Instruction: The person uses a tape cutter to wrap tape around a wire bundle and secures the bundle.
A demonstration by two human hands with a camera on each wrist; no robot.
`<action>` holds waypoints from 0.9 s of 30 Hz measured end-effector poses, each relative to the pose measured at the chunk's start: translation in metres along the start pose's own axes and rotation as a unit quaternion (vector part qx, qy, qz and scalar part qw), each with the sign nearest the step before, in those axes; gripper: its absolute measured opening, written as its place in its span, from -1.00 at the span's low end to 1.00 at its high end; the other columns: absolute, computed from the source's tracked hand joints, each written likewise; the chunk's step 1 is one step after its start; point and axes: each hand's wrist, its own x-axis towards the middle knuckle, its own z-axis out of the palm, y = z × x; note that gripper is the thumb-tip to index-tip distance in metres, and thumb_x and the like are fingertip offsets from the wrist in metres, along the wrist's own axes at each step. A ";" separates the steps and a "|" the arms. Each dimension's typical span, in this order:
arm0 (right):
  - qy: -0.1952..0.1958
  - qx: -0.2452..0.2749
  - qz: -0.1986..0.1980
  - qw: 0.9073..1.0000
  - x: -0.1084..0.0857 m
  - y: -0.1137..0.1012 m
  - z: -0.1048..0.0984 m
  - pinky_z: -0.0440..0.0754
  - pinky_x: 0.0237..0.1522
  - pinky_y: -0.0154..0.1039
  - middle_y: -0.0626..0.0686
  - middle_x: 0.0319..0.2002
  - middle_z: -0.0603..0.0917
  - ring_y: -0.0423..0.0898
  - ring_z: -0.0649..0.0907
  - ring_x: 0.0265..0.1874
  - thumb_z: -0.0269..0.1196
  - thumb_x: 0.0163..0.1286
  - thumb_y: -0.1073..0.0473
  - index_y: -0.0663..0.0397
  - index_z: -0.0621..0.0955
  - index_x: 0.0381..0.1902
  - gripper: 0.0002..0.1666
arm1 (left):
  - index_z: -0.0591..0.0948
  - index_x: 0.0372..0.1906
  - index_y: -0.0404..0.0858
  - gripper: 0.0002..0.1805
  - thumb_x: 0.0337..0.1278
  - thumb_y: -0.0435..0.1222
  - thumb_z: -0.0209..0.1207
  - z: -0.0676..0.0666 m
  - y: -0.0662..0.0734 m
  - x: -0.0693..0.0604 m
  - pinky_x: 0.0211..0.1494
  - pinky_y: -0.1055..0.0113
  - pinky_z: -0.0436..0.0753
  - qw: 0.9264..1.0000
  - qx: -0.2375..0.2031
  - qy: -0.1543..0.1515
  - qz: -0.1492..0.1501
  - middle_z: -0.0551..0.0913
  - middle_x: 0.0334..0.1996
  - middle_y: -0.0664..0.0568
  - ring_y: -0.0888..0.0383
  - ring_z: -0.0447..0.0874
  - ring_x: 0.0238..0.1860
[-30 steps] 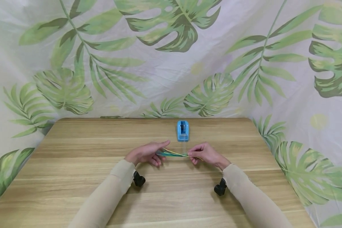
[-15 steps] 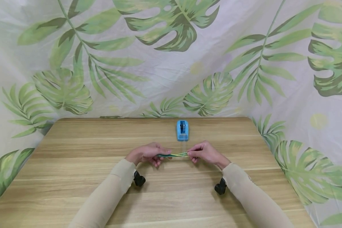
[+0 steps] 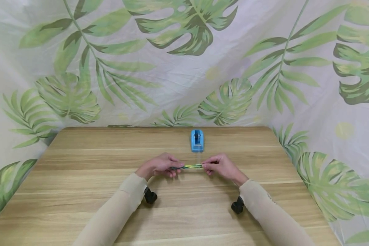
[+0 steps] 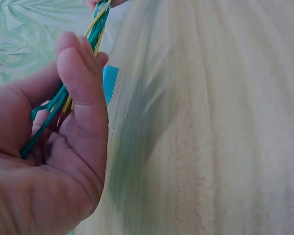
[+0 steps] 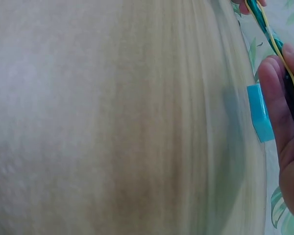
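1. Cloth (image 3: pixel 178 85) printed with green leaves hangs behind the far edge of the surface and down both sides.
2. Wood-grain surface (image 3: pixel 190 215) spreads below the person's arms.
3. Beige sleeves cover both arms: the left sleeve (image 3: pixel 117 208) comes in from near left, the right sleeve (image 3: pixel 270 212) from near right.
4. Left hand (image 3: pixel 160 165) pinches the left part of the wires between thumb and fingers, with green strands running back over its palm.
5. Right hand (image 3: pixel 223 168) pinches their right part between thumb and fingers; a yellow end lies along its palm.
6. Blue tape dispenser (image 3: pixel 197 140) stands on the far part of the surface, just beyond the hands.
7. Black clip-on devices (image 3: pixel 150 195) sit at both wrists.
8. Green and yellow wires (image 3: pixel 192 166) stretch in a bundle between the two hands, above the surface.
9. Clear tape (image 3: pixel 199 157) runs from the dispenser's near end towards the bundle; whether they touch cannot be told.
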 end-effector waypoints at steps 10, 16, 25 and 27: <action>0.005 0.005 0.032 0.999 0.001 0.002 -0.001 0.74 -0.34 -0.14 0.30 -0.35 0.74 -0.08 0.70 -0.45 0.35 0.39 0.27 0.33 0.75 -0.13 -0.80 | 0.73 -0.09 -0.48 -0.79 0.32 -0.38 0.26 0.009 -0.003 -0.003 -0.39 0.39 0.64 0.997 -0.015 0.062 0.046 0.72 -0.39 -0.20 0.20 0.60 -0.53; -0.013 0.076 0.114 0.990 0.003 0.003 -0.004 0.73 -0.39 -0.16 0.27 -0.35 0.73 -0.08 0.70 -0.50 0.29 0.46 -0.02 0.34 0.70 -0.02 -0.53 | 0.75 -0.12 -0.46 -0.83 0.30 -0.44 0.26 0.012 -0.005 -0.003 -0.37 0.36 0.67 0.994 -0.025 0.087 0.063 0.72 -0.34 -0.29 0.17 0.63 -0.51; -0.065 0.265 0.250 0.929 0.007 0.006 -0.012 0.70 -0.38 -0.30 0.17 -0.34 0.72 -0.13 0.68 -0.50 -0.05 0.51 -0.42 0.50 0.25 0.36 0.03 | 0.71 -0.09 -0.53 -0.81 0.29 -0.47 0.25 0.014 -0.006 -0.003 -0.35 0.36 0.69 0.989 -0.018 0.104 0.100 0.72 -0.33 -0.33 0.17 0.67 -0.47; -0.096 0.273 0.256 0.922 0.007 0.004 -0.012 0.68 -0.40 -0.33 0.13 -0.36 0.72 -0.15 0.68 -0.49 -0.06 0.52 -0.40 0.52 0.29 0.34 0.01 | 0.71 -0.09 -0.54 -0.81 0.29 -0.48 0.25 0.014 -0.006 -0.003 -0.36 0.37 0.69 0.989 -0.014 0.106 0.107 0.72 -0.32 -0.35 0.17 0.67 -0.47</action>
